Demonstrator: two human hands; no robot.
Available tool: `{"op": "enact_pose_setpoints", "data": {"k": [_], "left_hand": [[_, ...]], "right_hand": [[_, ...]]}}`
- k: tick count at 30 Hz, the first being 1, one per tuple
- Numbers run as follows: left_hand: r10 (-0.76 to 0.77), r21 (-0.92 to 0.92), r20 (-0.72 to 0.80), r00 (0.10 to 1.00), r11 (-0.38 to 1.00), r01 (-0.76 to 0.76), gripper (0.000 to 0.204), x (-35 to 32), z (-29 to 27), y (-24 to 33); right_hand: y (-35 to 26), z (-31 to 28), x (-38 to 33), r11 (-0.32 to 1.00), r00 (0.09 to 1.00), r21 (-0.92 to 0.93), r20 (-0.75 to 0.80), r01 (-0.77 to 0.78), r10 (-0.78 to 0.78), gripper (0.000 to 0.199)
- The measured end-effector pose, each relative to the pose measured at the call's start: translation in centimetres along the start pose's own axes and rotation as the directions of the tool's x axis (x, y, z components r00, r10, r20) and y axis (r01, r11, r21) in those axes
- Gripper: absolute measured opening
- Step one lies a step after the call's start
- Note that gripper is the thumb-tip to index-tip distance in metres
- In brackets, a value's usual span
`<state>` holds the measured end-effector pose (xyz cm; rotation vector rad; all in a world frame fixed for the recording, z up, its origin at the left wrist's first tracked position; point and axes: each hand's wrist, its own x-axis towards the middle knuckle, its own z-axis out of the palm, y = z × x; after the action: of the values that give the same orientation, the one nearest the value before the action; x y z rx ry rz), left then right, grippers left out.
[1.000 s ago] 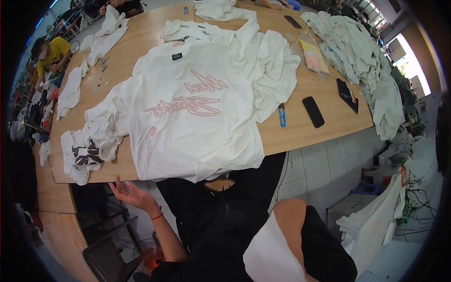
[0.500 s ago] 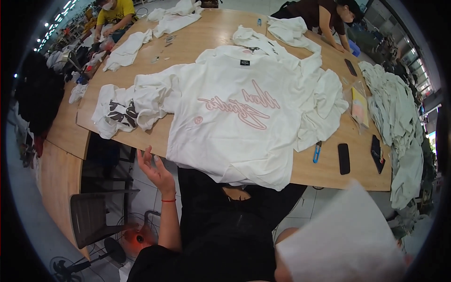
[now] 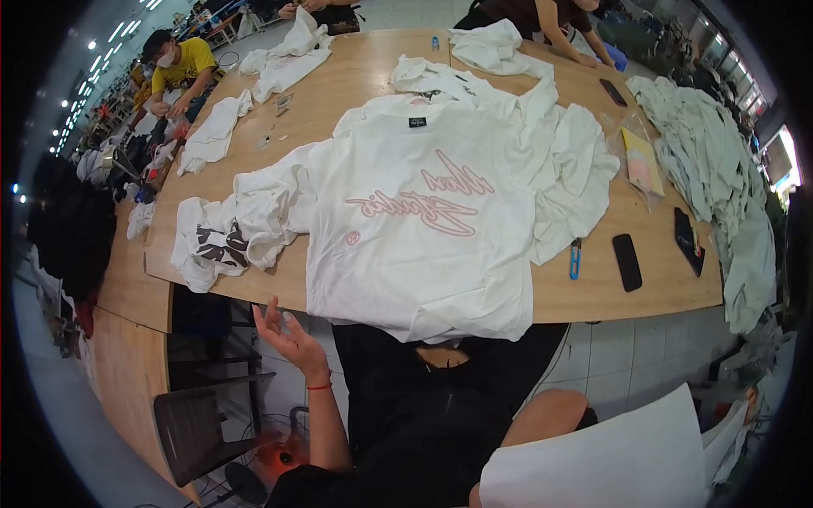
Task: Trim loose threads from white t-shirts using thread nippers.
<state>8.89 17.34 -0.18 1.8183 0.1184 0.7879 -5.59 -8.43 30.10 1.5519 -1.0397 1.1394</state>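
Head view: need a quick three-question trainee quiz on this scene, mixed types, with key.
1. Multiple choice. The person's bare left hand is:
A) pinching cloth
B) open and empty
C) clenched in a fist

2. True or false. A thin red cord goes around the left wrist.

3. Short answer. To the right of the white fabric shirt with pink outlined lettering, what lies between the slim blue hand tool and the flat black pouch-like item?

Key:
1. B
2. True
3. A black, round-cornered phone
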Motion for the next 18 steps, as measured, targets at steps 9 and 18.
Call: {"op": "enact_pose_setpoints", "data": {"k": [9, 18], "left_hand": [[0.026, -0.264, -0.019, 0.999, 0.964, -0.03, 0.068, 0.1, 2.7, 3.0], [0.512, -0.372, 0.83, 0.221, 0.213, 0.904, 0.127, -4.1, 6.0, 24.4]], "right_hand": [[-1.4, 0.6, -0.8, 0.96, 0.989, 0.265, 0.137, -0.09, 0.055, 0.049], [-2.1, 0.5, -2.5, 0.864, 0.948, 0.489, 0.313, -0.116, -0.05, 0.059]]}}
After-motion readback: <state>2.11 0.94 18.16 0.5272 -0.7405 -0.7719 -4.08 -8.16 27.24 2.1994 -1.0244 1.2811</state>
